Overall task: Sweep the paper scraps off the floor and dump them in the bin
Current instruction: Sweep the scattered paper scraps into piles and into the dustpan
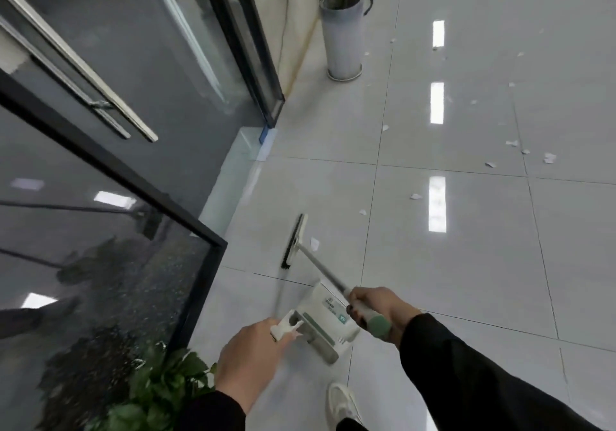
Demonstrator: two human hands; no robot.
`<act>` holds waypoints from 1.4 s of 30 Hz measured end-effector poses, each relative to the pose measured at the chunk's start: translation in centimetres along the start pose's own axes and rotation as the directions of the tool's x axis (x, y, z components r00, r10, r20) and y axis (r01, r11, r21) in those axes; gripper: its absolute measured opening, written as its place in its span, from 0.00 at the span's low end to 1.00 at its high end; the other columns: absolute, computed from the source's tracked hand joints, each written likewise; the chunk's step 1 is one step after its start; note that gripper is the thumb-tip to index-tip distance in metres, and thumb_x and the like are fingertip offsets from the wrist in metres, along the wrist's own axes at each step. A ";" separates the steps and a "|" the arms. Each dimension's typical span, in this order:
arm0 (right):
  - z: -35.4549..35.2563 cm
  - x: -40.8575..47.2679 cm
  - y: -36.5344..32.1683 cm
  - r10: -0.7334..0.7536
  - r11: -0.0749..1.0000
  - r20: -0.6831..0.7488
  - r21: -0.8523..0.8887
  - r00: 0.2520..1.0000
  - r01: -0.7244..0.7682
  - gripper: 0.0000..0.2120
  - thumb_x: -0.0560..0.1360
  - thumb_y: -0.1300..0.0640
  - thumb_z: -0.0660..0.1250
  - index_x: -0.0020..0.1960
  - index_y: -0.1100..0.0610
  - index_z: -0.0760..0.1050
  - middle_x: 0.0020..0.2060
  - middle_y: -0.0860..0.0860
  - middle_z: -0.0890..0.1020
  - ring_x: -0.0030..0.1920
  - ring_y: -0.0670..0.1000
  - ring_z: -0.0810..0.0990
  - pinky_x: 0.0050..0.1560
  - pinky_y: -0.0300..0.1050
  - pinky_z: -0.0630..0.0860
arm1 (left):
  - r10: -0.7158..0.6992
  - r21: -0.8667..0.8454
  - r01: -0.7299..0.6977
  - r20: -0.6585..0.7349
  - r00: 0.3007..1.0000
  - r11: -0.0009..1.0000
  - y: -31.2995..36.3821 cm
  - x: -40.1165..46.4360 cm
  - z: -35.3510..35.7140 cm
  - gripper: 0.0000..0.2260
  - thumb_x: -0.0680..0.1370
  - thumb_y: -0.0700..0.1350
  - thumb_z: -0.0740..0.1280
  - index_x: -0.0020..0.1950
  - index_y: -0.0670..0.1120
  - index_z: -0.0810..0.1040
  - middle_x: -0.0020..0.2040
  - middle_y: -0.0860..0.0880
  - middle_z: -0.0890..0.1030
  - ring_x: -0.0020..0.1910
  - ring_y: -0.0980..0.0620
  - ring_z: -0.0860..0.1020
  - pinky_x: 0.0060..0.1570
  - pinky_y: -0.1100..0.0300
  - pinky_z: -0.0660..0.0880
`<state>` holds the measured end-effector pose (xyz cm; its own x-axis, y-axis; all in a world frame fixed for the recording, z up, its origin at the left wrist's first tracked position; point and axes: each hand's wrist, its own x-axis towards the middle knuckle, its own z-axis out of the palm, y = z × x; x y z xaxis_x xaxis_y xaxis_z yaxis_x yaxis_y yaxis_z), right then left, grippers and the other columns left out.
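My right hand (375,307) grips the broom handle near its green end. The broom head (295,242), with black bristles, sits on the tiled floor ahead of me. A white paper scrap (314,243) lies just right of the broom head. My left hand (253,352) holds the top of the white dustpan handle. The dustpan (325,324) hangs low over the floor below both hands. Several more paper scraps (513,144) are scattered across the tiles to the far right. No bin is in view.
Glass doors with a black frame (213,240) stand close on my left. A potted plant in a tall white pot (343,37) stands by the wall ahead. Green leaves (156,387) are at my lower left. My white shoe (341,404) is below.
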<state>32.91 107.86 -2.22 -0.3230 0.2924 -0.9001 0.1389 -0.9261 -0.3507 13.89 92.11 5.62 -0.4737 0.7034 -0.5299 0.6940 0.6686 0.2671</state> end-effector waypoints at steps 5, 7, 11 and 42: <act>-1.5 3.0 -3.8 0.008 0.997 -0.091 -0.069 0.996 -0.014 0.09 0.75 0.65 0.67 0.50 0.72 0.77 0.33 0.60 0.78 0.22 0.51 0.72 0.23 0.38 0.70 | 0.018 0.026 -0.018 0.001 1.000 1.000 -0.2 4.6 -2.3 0.13 0.80 0.65 0.60 0.41 0.61 0.75 0.33 0.55 0.78 0.34 0.57 0.76 0.32 0.58 0.67; -5.7 2.7 -5.4 0.018 0.995 -0.165 -0.090 0.986 -0.034 0.11 0.74 0.63 0.68 0.51 0.71 0.77 0.33 0.60 0.80 0.25 0.51 0.74 0.25 0.39 0.71 | 0.025 0.049 -0.026 0.020 0.999 0.998 1.4 6.9 -2.3 0.13 0.80 0.66 0.59 0.45 0.61 0.77 0.35 0.55 0.79 0.36 0.56 0.77 0.34 0.58 0.69; -13.3 0.0 -7.1 0.027 0.998 -0.272 -0.046 0.962 -0.041 0.09 0.76 0.62 0.69 0.49 0.70 0.78 0.33 0.60 0.82 0.28 0.52 0.76 0.27 0.38 0.73 | 0.051 0.062 -0.051 0.012 0.999 0.997 4.3 8.7 -2.7 0.15 0.78 0.71 0.59 0.50 0.63 0.78 0.38 0.57 0.82 0.39 0.58 0.79 0.36 0.59 0.73; -37.9 -5.6 -21.5 0.110 0.828 -0.404 0.543 0.908 0.141 0.08 0.78 0.65 0.66 0.53 0.70 0.74 0.33 0.60 0.79 0.22 0.50 0.73 0.23 0.36 0.76 | 0.290 0.176 -0.301 0.085 0.953 0.937 40.9 28.5 -3.6 0.15 0.81 0.64 0.60 0.46 0.58 0.79 0.38 0.56 0.81 0.39 0.55 0.78 0.38 0.57 0.73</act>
<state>67.19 135.19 0.57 0.1003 0.2595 -0.9605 -0.4392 -0.8547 -0.2768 26.83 140.38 4.32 -0.2043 0.8439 -0.4962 0.8882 0.3728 0.2684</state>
